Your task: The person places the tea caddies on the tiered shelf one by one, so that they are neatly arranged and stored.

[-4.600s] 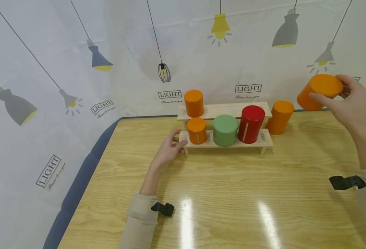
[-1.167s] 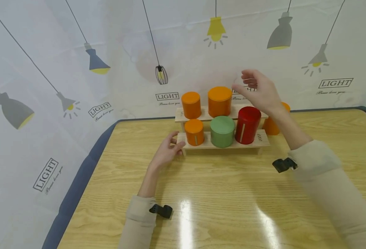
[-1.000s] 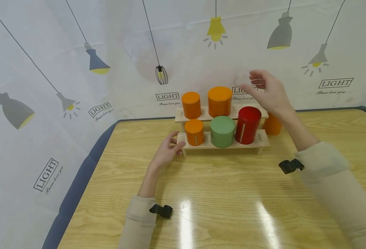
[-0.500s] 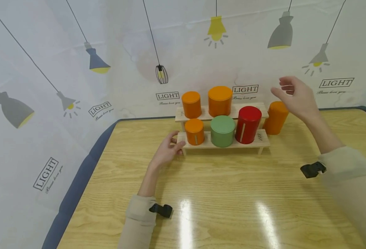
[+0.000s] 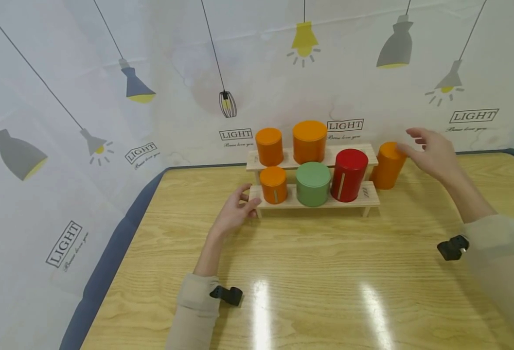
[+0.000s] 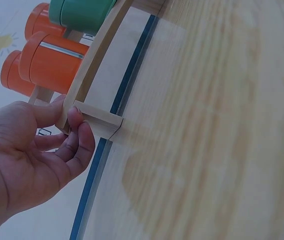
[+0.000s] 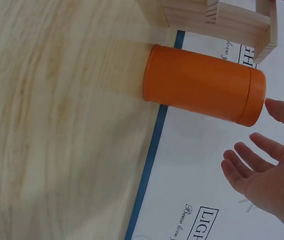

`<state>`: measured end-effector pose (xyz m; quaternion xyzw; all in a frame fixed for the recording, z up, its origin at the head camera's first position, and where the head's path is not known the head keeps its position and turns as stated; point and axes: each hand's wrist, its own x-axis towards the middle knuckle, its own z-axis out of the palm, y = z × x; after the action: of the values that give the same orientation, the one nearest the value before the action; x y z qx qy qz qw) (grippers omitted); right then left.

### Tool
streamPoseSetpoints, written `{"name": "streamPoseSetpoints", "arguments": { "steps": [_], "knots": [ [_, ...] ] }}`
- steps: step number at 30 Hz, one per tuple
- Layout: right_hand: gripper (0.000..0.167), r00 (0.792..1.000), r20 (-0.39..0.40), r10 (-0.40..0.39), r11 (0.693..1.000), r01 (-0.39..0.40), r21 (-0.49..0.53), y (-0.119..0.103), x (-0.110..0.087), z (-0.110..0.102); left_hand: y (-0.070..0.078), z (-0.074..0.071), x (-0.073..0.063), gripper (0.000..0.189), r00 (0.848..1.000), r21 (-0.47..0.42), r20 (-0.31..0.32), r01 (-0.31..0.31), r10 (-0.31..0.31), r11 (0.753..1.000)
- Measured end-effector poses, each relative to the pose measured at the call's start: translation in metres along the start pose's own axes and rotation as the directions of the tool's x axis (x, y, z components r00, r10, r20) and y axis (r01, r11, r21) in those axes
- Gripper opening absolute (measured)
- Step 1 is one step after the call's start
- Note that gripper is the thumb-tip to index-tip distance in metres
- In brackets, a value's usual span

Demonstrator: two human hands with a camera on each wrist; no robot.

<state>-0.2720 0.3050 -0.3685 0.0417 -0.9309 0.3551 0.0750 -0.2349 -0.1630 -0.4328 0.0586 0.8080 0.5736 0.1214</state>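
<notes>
My left hand [image 5: 235,211] pinches the left end of a two-tier wooden rack [image 5: 327,201], thumb on top and fingers beneath, as the left wrist view shows. On the lower tier stand a small orange canister [image 5: 274,185], a green canister [image 5: 312,184] and a tall red canister [image 5: 349,176]. The upper tier bears a small orange canister [image 5: 269,147] and a wider orange one. At the rack's right end a tall orange canister [image 7: 201,85] stands upright on the table. My right hand [image 5: 434,153] is beside its top, fingers spread, thumb close to the lid's edge.
The rack stands at the back of a glossy wooden table [image 5: 309,272]. Behind it hangs a pale wall covering [image 5: 265,58] printed with lamps. A dark blue edge [image 5: 121,228] runs along the table's left side and back.
The wider orange canister went from my right hand onto the upper tier. Since then my right hand has moved right and down to the tall orange canister. My left hand keeps its grip.
</notes>
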Motion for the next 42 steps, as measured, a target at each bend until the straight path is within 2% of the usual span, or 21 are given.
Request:
{"name": "streamPoseSetpoints", "arguments": {
  "steps": [5, 15, 25, 27, 31, 32, 34, 42],
  "knots": [
    [0.071, 0.997, 0.077, 0.027, 1.000, -0.027, 0.001, 0.010, -0.004, 0.001, 0.000, 0.000, 0.001, 0.065, 1.000, -0.001, 0.003, -0.007, 0.007, 1.000],
    [0.070, 0.992, 0.119, 0.045, 0.996, -0.053, 0.066, 0.013, -0.009, 0.004, 0.001, 0.000, -0.001, 0.066, 1.000, -0.007, 0.009, -0.003, 0.003, 1.000],
    [0.076, 0.985, 0.172, 0.033, 0.994, -0.050, 0.098, 0.013, -0.013, 0.006, 0.003, -0.001, 0.001, 0.066, 0.999, -0.010, 0.027, 0.030, -0.030, 0.999],
    [0.076, 0.984, 0.176, 0.028, 0.994, -0.046, 0.098, 0.013, -0.012, 0.008, 0.012, -0.001, -0.005, 0.064, 0.999, -0.008, 0.031, 0.034, -0.033, 0.999],
    [0.077, 0.982, 0.186, 0.027, 0.992, -0.049, 0.118, 0.013, -0.010, 0.013, 0.012, -0.001, -0.005, 0.065, 0.999, -0.006, 0.028, 0.037, -0.037, 0.999],
    [0.077, 0.982, 0.186, 0.027, 0.991, -0.050, 0.121, 0.013, -0.010, 0.014, 0.011, -0.001, -0.005, 0.065, 0.999, -0.008, 0.025, 0.034, -0.034, 0.999],
    [0.077, 0.983, 0.180, 0.026, 0.989, -0.051, 0.137, 0.012, -0.010, 0.016, 0.002, -0.001, 0.001, 0.066, 0.999, -0.009, 0.018, 0.030, -0.030, 1.000],
    [0.077, 0.997, 0.067, 0.040, 0.988, -0.049, 0.146, 0.011, -0.012, 0.018, 0.001, 0.000, -0.001, 0.066, 1.000, -0.020, 0.008, 0.006, -0.006, 1.000]
  ]
}}
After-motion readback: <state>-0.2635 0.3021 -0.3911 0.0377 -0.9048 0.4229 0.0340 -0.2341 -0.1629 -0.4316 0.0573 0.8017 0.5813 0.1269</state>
